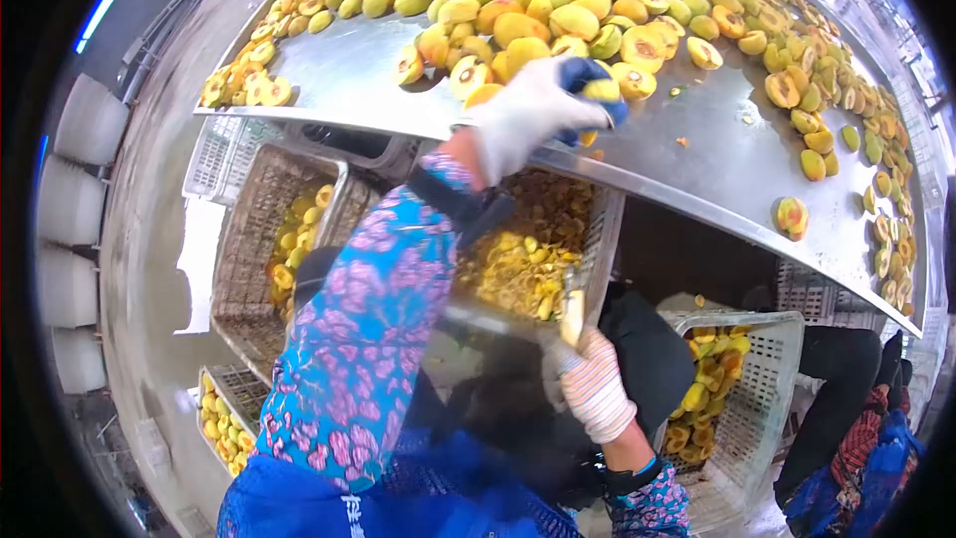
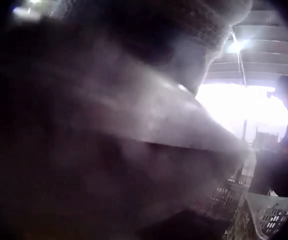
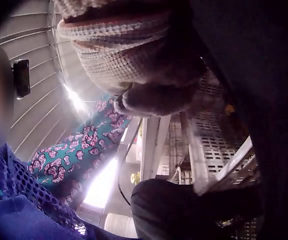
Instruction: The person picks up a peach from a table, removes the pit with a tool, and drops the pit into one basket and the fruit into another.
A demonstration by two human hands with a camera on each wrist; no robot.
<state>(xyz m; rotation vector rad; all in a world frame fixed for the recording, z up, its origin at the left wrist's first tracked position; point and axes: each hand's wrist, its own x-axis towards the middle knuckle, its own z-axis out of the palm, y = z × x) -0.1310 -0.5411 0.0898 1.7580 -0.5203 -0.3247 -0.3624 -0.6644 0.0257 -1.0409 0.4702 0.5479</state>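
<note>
In the head view my left hand [image 1: 536, 112], in a white and blue glove, reaches over the metal table's near edge and grips a yellow-green fruit piece [image 1: 601, 91]. Halved fruits [image 1: 523, 28] with brown centres lie just beyond it. Lower down, my right hand [image 1: 597, 389], in a striped knit glove, holds a tool with a pale part [image 1: 573, 319] upright above my lap. The right wrist view shows the knit glove [image 3: 124, 55] with its fingers curled; the tool is not visible there. The left wrist view is dark and blurred.
Below the table edge stands a crate of yellow scraps [image 1: 518, 269]. Crates of fruit stand at left [image 1: 239, 269] and right [image 1: 772, 408]. Fruit covers the far and right parts of the metal table [image 1: 707, 154]. Another person's leg [image 1: 832, 379] is at the right.
</note>
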